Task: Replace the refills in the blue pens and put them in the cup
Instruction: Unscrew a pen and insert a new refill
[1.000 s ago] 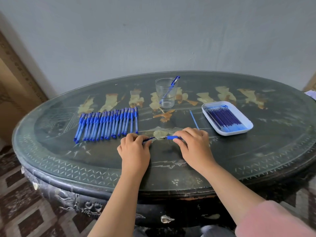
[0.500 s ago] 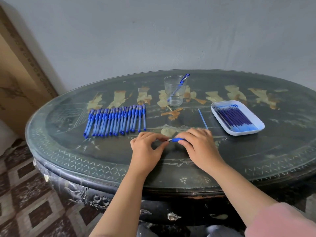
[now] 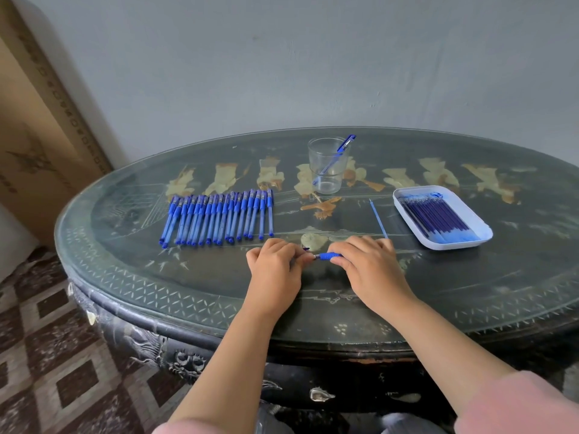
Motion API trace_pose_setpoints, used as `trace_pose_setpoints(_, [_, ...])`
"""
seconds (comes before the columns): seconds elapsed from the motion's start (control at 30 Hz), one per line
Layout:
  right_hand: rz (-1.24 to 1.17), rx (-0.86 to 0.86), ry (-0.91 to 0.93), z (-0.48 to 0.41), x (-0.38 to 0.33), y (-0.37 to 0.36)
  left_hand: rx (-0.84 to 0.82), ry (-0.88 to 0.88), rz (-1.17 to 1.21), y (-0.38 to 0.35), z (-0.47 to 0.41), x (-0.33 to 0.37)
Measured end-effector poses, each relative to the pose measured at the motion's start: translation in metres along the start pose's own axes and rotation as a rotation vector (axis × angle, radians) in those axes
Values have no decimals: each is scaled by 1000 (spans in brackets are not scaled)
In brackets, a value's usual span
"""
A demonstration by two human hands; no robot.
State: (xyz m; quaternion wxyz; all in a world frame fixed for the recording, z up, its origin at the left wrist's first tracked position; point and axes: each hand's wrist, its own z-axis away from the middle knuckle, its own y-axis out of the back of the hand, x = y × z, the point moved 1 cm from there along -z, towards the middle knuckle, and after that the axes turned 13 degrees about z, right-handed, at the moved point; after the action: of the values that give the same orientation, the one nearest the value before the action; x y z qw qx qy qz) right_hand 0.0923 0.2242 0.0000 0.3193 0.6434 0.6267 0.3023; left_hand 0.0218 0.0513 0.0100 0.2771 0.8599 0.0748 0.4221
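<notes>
dark oval table (image 3: 470, 292): carries all items. row of blue pens (image 3: 219, 217): lies side by side, left of centre. white tray (image 3: 454, 245): on the right, holds the new refills (image 3: 435, 216). left hand (image 3: 274, 264) and right hand (image 3: 369, 264): near the front edge, fingers curled, each pinching one end of a single blue pen (image 3: 327, 255), which is level just above the table. clear cup (image 3: 327, 166): upright at the back, one finished pen (image 3: 336, 156) leaning inside. loose refill (image 3: 378, 219): flat between cup and tray.
</notes>
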Motion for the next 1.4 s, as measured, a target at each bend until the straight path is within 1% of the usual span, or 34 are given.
trace_pose_setpoints(0.1, [1,20,17,1,0,0,8,-20,-23,1,0,2])
trace_pose_setpoints(0.23, [15,24,23,0,-1,-1,-14,42,0,4,1,8])
trace_pose_setpoints(0.33, [32,3,19,0,-2,1,-26,84,108,6,2,9])
trace_pose_setpoints(0.43, [31,1,10,0,-2,1,-32,64,215,5,1,3])
trace_pose_setpoints(0.57, [35,-18,12,0,-2,1,-20,44,193,5,1,2])
trace_pose_setpoints(0.7, [27,-15,3,0,-2,2,-21,137,252,7,2,7])
trace_pose_setpoints(0.8, [36,-12,15,0,-2,1,-35,116,254,6,1,5])
trace_pose_setpoints(0.93, [47,-11,13,0,-2,2,-34,157,224,10,0,9])
trace_pose_setpoints(1.07, [42,-11,6,0,-2,2,-36,186,320,11,2,12])
trace_pose_setpoints(1.17, [36,-8,10,0,-2,1,-49,174,289,12,1,11])
trace_pose_setpoints(1.27, [37,-14,10,0,-2,1,-59,216,274,12,0,11])
trace_pose_setpoints(1.4, [46,-17,13,0,-3,0,-79,225,264,11,0,10])
